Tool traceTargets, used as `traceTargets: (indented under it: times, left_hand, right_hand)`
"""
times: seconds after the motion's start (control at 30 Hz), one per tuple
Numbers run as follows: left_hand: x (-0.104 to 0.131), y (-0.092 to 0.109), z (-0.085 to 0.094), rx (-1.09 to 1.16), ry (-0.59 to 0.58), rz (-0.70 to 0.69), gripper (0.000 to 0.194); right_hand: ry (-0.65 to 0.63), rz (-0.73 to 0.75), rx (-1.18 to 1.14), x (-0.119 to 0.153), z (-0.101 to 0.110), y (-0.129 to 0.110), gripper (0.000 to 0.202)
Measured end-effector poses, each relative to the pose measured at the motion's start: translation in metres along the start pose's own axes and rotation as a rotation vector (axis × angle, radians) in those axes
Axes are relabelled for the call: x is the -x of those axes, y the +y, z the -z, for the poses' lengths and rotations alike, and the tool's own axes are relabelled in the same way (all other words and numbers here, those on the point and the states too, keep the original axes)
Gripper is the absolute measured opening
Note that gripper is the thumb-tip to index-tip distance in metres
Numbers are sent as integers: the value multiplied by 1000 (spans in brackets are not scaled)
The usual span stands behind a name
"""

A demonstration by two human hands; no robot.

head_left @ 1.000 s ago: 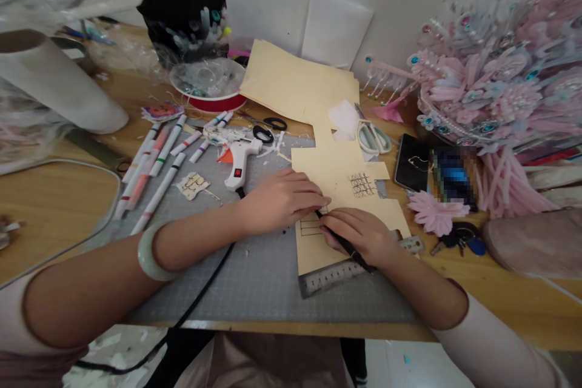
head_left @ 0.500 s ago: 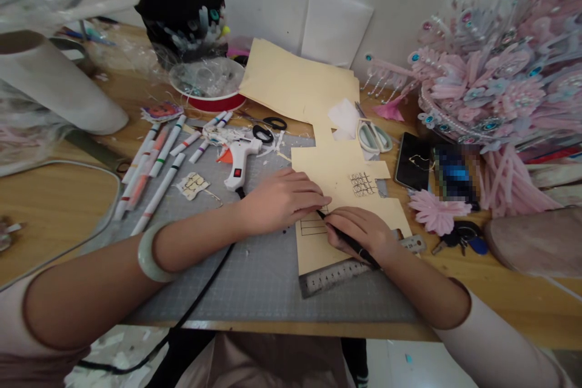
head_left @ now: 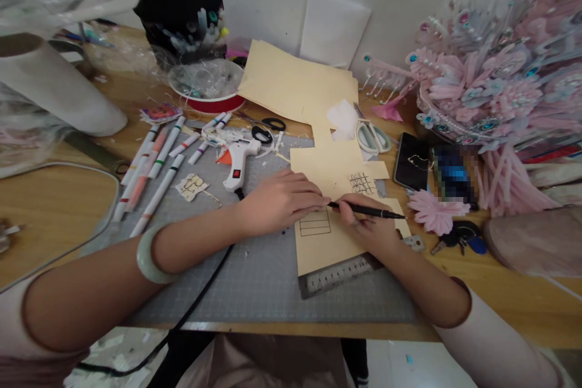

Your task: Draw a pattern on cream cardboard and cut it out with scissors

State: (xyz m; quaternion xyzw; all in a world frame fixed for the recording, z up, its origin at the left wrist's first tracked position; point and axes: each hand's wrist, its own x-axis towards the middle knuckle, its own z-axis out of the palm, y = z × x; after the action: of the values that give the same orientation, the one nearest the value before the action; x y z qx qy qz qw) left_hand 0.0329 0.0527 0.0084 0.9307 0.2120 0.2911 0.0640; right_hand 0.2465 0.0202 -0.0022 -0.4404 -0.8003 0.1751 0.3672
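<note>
A cream card sheet [head_left: 336,163] with cut edges lies on the grey cutting mat. It bears a looped black pattern [head_left: 362,183] and a lined rectangle [head_left: 314,224]. My left hand [head_left: 284,201] lies flat across the card's left edge, its fingers stretched out and holding nothing. My right hand [head_left: 370,224] grips a black pen [head_left: 368,210], which lies nearly level, one end close to my left fingertips. Partly beneath the card and my right wrist is a steel ruler [head_left: 336,273].
Left of the card are a white glue gun [head_left: 237,163], several markers [head_left: 161,191] and black-handled scissors [head_left: 262,134]. Pale-handled scissors [head_left: 373,135], a phone [head_left: 411,160], keys [head_left: 459,236] and pink decorations [head_left: 495,85] are to the right. Cream sheets [head_left: 295,82] lie behind.
The pen in my right hand has swung from a slant toward me to nearly level, its rear end now pointing right. More of the lined rectangle shows. My left hand has stayed in place.
</note>
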Motion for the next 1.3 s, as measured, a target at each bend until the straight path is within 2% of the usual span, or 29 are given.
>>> traceTargets:
  times: [0.2,0.57,0.7,0.8,0.87,0.9,1.0,1.07,1.2,1.3]
  left_hand:
    - [1,0,0,-2,1,8,24]
    - [0,0,-1,60,-3,33,21]
    - [0,1,0,115,-27,74,18]
    - [-1,2,3,152,-39,103,22]
    - [-1,1,5,161,-41,111,28]
    - [-1,1,5,163,-43,113,31]
    - [-1,0,6,157,-52,113,33]
    - [-1,-1,5,150,-48,112,32]
    - [-1,-1,3,147,-47,128,31]
    - [-1,0,3,139,-68,141,32]
  right_hand:
    - [-49,-11,-6,-1,-1,1,9]
    - [-22,-25,-79,-3,1,-4,13]
    - [92,-198,-246,-13,5,-3,14]
    - [105,-385,-347,-31,8,-2,14]
    - [18,-485,-409,-47,7,-2,15]
    - [-65,-505,-424,-54,5,-2,16]
    - [-332,-422,-396,-75,-4,-3,18]
    - [-441,-343,-370,-84,-12,-3,19]
    - [-557,-264,-379,-90,-21,-1,20]
    - [-560,-293,-409,-88,-22,2,20]
